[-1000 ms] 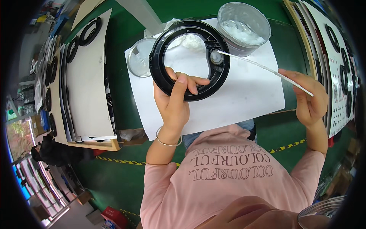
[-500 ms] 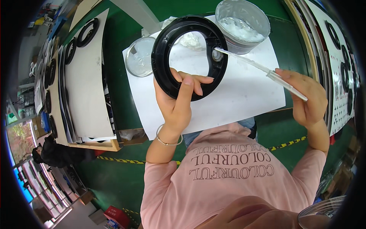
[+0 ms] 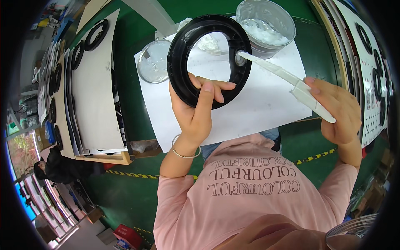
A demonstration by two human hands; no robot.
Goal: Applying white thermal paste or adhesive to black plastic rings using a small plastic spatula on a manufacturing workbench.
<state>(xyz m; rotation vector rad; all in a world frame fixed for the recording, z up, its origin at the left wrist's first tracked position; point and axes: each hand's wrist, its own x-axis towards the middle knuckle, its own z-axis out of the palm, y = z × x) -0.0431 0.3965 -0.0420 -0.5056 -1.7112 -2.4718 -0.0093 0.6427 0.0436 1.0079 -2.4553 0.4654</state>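
My left hand (image 3: pixel 196 110) grips a black plastic ring (image 3: pixel 178 58) by its lower edge, thumb in front and fingers through the opening. My right hand (image 3: pixel 339 108) is closed round the wide handle of a white plastic spatula (image 3: pixel 283 75). The spatula's narrow tip reaches a small round recess (image 3: pixel 240 59) on the ring's right side, where whitish paste shows. Behind the ring stands a clear tub (image 3: pixel 266 31) with white grease in it. A round clear lid (image 3: pixel 153 61) lies left of the ring, smeared inside.
White paper (image 3: pixel 266 104) covers the green table (image 3: pixel 137 112). A crumpled white tissue (image 3: pixel 211 43) shows through the ring's opening. Stacked boards with black rings (image 3: pixel 96 36) stand at the left, with another rack of boards (image 3: pixel 350 46) at the right. A person in black (image 3: pixel 62 164) is far left.
The spatula has rolled in my right hand, so its broad face now shows. Its tip stays at the recess. The ring has shifted slightly right and up with my left hand.
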